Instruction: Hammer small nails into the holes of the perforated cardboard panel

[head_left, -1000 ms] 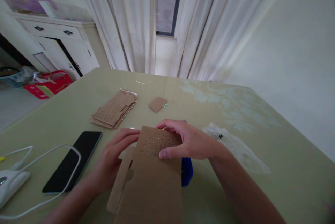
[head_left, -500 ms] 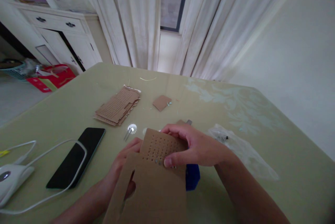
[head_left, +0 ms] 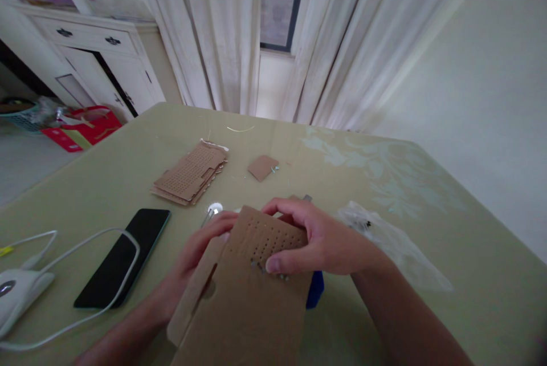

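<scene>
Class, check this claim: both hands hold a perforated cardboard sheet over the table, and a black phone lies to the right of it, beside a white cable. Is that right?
Not quite. The head view shows the black phone lying to the left of the perforated cardboard sheet, not the right. The rest stands: the left hand and right hand hold the sheet over the table, and the white cable runs beside the phone.

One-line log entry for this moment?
left hand: holds perforated cardboard panel | right hand: grips its top | phone: on table

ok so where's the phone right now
In the head view the black phone lies flat on the table at the left, under a loop of white cable, just left of the left hand and below the cardboard stack.
</scene>
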Action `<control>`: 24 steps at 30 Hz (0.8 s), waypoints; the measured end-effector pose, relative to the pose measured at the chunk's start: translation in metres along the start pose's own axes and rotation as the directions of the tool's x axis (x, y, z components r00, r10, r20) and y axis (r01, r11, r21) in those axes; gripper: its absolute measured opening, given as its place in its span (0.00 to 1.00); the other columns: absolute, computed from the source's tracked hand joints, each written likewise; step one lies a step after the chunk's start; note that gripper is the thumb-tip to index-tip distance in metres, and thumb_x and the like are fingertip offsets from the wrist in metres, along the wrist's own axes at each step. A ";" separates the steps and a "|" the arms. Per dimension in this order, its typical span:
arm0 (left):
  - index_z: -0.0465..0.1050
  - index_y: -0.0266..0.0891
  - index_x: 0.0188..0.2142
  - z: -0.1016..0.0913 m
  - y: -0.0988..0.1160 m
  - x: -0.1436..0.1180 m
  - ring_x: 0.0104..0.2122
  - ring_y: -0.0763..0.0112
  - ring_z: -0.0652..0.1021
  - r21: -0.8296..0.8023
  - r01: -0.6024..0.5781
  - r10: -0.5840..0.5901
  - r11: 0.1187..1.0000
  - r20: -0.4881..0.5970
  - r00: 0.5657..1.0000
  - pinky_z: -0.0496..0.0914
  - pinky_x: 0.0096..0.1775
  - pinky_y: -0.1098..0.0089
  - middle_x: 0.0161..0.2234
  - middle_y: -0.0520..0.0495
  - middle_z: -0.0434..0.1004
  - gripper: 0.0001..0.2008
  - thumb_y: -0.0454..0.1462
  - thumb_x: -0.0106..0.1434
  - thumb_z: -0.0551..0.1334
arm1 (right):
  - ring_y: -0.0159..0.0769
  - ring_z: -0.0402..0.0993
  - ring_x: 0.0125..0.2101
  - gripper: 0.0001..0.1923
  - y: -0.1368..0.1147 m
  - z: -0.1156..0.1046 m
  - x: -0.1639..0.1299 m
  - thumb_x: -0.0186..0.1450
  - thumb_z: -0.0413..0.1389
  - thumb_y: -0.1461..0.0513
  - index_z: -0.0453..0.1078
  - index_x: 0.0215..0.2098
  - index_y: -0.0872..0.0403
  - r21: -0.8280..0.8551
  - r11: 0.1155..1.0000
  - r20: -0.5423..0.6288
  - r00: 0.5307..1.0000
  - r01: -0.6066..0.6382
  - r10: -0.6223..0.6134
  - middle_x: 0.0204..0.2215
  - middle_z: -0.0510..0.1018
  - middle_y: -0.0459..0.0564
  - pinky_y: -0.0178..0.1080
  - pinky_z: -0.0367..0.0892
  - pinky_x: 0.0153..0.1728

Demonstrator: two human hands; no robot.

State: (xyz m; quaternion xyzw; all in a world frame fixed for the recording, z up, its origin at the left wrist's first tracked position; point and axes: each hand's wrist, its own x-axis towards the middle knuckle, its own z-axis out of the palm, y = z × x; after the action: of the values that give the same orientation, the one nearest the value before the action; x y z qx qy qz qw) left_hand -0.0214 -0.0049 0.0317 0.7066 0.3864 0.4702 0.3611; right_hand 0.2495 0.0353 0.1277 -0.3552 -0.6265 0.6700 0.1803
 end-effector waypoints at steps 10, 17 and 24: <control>0.86 0.50 0.50 -0.015 0.030 -0.002 0.51 0.60 0.77 0.251 -0.345 0.318 0.904 0.141 0.938 0.75 0.52 0.62 0.51 0.46 0.82 0.06 0.41 0.74 0.72 | 0.42 0.83 0.41 0.38 0.002 0.012 0.002 0.57 0.81 0.57 0.74 0.62 0.51 -0.197 0.980 0.000 1.000 -0.021 0.022 0.45 0.87 0.47 0.36 0.75 0.37; 0.87 0.48 0.49 -0.010 0.026 0.001 0.44 0.64 0.75 0.204 -0.407 0.391 0.890 0.116 0.913 0.73 0.44 0.64 0.41 0.47 0.79 0.07 0.39 0.78 0.68 | 0.47 0.85 0.46 0.38 0.001 0.014 0.001 0.58 0.80 0.56 0.74 0.63 0.49 -0.307 0.952 -0.024 1.000 -0.006 -0.002 0.49 0.87 0.50 0.39 0.75 0.42; 0.85 0.42 0.43 0.002 0.035 -0.004 0.41 0.66 0.77 0.197 -0.457 0.448 0.867 0.091 0.889 0.72 0.43 0.62 0.38 0.47 0.81 0.08 0.35 0.79 0.65 | 0.40 0.81 0.39 0.31 -0.003 0.017 0.002 0.60 0.78 0.55 0.76 0.59 0.49 -0.432 0.902 0.008 1.000 -0.007 0.012 0.41 0.85 0.44 0.37 0.68 0.38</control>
State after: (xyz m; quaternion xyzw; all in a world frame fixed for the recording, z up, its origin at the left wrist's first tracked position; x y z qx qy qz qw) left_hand -0.0135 -0.0241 0.0596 0.8217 0.2506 0.4824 0.1711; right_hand 0.2357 0.0246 0.1297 -0.3861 -0.7585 0.5171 0.0906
